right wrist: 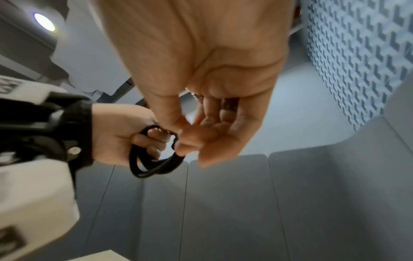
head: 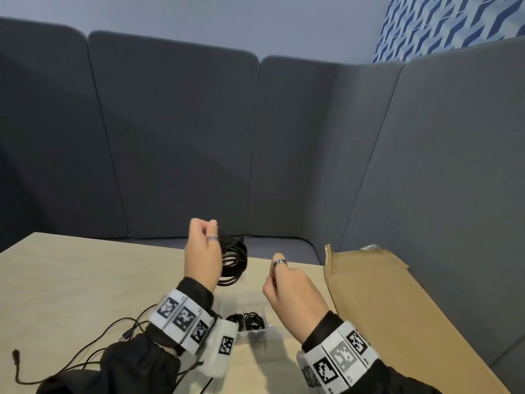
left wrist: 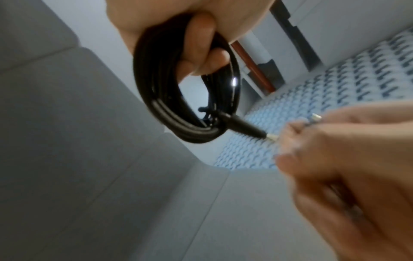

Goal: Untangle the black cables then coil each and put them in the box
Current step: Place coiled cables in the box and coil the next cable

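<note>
Grey sofa panels stand behind the table (head: 85,280). I see my left hand (head: 202,254) with fingers (left wrist: 201,42) curled through a coiled black cable (head: 234,260), held above the table. My right hand (head: 295,294) pinches its plug (left wrist: 271,137) with narrow fingers (left wrist: 290,134). More coiled cables lie in the clear box (head: 250,322). No readable writing anywhere.

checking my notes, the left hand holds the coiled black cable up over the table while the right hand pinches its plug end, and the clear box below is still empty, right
Not quite: the clear box is not empty; the head view shows coiled black cables already inside. The rest holds: the left hand holds the coiled black cable up, and the right hand pinches its plug end.
</note>
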`<control>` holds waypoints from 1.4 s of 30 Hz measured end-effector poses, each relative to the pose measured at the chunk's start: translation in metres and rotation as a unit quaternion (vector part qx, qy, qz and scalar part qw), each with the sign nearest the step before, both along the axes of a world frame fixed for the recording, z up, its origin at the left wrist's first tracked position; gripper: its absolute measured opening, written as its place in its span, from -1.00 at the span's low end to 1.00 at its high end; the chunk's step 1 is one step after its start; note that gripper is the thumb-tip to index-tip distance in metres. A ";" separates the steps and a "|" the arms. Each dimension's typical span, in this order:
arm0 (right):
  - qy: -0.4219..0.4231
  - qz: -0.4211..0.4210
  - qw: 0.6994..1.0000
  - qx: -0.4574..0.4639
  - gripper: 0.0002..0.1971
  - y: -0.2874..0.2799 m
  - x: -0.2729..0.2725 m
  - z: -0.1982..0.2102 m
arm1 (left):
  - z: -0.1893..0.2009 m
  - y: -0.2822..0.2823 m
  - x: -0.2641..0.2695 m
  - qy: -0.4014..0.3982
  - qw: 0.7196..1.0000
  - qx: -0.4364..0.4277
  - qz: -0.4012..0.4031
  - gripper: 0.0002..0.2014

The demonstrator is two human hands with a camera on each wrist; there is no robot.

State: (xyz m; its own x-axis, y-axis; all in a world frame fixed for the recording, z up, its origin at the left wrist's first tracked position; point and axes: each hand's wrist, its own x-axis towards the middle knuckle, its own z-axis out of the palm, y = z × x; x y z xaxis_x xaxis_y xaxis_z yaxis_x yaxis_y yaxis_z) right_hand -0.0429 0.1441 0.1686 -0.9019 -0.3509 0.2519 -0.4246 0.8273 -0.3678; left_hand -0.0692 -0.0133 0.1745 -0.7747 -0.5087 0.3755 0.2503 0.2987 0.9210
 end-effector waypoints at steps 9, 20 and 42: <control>-0.125 0.052 0.956 -0.260 -0.76 -0.020 0.004 -0.007 | -0.012 0.006 -0.001 -0.045 0.992 0.113 -0.022 -0.76; 0.205 0.086 0.974 -0.035 -0.73 -0.014 0.010 -0.015 | -0.006 0.010 0.004 -0.043 0.984 0.163 -0.061 -0.75; 0.132 0.092 0.984 -0.073 -0.87 0.003 0.008 -0.006 | 0.000 0.012 -0.001 -0.079 0.941 0.317 -0.088 -0.73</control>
